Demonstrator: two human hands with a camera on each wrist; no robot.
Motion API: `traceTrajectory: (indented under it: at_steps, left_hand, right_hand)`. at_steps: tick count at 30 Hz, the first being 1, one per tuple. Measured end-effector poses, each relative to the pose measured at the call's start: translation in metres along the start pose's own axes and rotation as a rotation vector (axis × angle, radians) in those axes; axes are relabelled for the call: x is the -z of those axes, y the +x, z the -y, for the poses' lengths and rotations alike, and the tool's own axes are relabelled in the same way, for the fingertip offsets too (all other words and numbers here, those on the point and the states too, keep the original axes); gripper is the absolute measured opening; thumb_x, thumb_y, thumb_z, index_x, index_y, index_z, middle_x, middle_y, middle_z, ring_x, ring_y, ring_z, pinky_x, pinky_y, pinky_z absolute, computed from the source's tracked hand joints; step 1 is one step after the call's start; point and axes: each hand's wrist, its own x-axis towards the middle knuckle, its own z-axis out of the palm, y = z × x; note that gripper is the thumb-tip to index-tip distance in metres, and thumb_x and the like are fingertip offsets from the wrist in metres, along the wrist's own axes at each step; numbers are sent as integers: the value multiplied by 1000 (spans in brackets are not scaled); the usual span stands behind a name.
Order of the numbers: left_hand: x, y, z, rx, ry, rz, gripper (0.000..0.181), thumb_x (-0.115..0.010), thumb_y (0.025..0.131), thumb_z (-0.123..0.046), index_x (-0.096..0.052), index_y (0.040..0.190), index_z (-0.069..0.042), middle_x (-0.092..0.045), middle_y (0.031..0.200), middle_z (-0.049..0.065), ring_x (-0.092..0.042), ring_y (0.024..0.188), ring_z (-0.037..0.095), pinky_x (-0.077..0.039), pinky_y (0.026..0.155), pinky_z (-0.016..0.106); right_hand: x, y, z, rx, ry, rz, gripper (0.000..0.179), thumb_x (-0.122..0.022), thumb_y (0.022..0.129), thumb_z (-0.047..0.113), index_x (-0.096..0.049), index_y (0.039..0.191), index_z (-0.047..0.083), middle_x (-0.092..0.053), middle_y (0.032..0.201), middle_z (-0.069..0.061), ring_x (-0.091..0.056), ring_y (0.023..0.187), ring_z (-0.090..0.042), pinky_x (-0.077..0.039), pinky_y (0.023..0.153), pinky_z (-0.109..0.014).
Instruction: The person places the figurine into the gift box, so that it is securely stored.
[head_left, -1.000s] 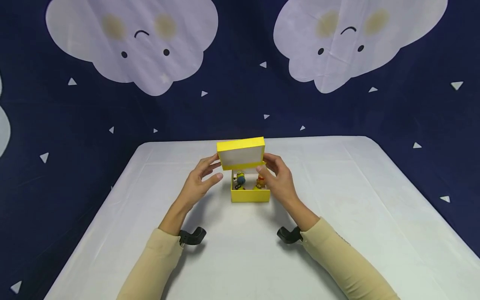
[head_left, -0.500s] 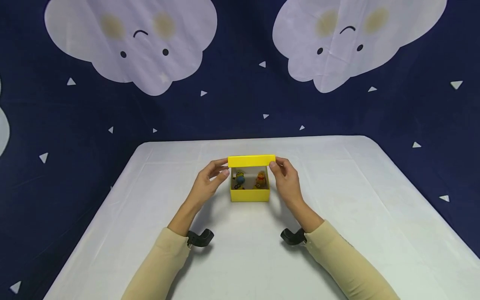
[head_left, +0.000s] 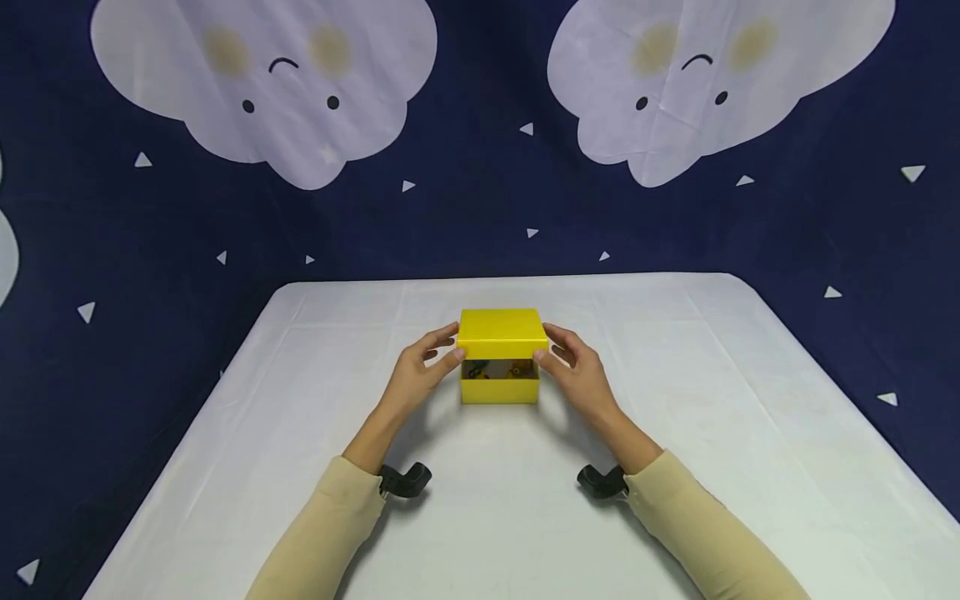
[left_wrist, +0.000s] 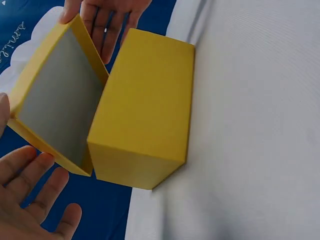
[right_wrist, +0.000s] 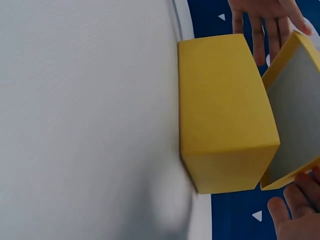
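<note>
A yellow box lid [head_left: 501, 327] is held by its two ends above a yellow box [head_left: 500, 392] on the table. My left hand [head_left: 418, 373] pinches the lid's left end, thumb at the front corner and fingers along the side. At the other end my right hand [head_left: 583, 377] grips it the same way. The lid's front edge is raised, leaving a gap through which dark parts of small toy figures [head_left: 517, 367] show; most of them is hidden. Both wrist views show the lid's pale inside [left_wrist: 62, 95] tilted over the box's mouth.
A white cloth covers the table [head_left: 495, 517]. Behind its far edge hangs a dark blue curtain [head_left: 480, 225] with white clouds and small triangles. Black wrist devices [head_left: 406, 481] sit at both sleeve cuffs.
The lid has come down and toward me from a steep tilt, and its yellow top now faces up. Both hands moved with it. The figures, earlier plainly seen, are mostly covered.
</note>
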Motion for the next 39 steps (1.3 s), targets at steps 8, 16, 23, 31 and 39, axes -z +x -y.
traceTrajectory:
  at_steps: [8, 16, 23, 31, 39]
  left_hand:
    - [-1, -2, 9, 14, 80, 19, 53, -66, 88, -35, -49, 138, -25, -51, 142, 2, -46, 131, 24, -32, 114, 46]
    - [-1, -6, 15, 66, 92, 45, 56, -68, 86, -33, -48, 138, -30, -48, 144, 1, -42, 134, 24, -30, 115, 47]
    - [-3, -8, 17, 126, 89, 52, 56, -69, 86, -30, -48, 138, -33, -47, 145, 5, -38, 136, 31, -30, 114, 52]
    - [-4, -8, 20, 122, 106, 64, 54, -66, 88, -30, -47, 139, -30, -47, 144, 7, -39, 136, 29, -29, 115, 50]
    - [-5, -9, 23, 113, 116, 76, 52, -64, 90, -30, -48, 139, -26, -48, 144, 8, -40, 136, 30, -29, 115, 50]
  right_hand:
    - [4, -3, -7, -15, -79, 68, 58, -68, 87, 26, -45, 140, 19, -44, 146, -2, -37, 139, -26, -33, 115, -44]
    - [5, -3, -11, -74, -112, 98, 61, -69, 85, 23, -44, 140, 21, -42, 148, -1, -36, 139, -30, -32, 115, -46]
    - [4, -4, -14, -109, -134, 122, 62, -70, 84, 23, -43, 141, 20, -41, 149, -6, -38, 136, -38, -33, 113, -50]
    - [4, -5, -19, -113, -134, 133, 60, -68, 86, 23, -44, 140, 16, -43, 147, -11, -40, 135, -39, -34, 113, -49]
    - [3, -12, 4, -125, -127, 158, 57, -64, 89, 15, -42, 140, 4, -39, 148, -19, -35, 137, -39, -33, 112, -52]
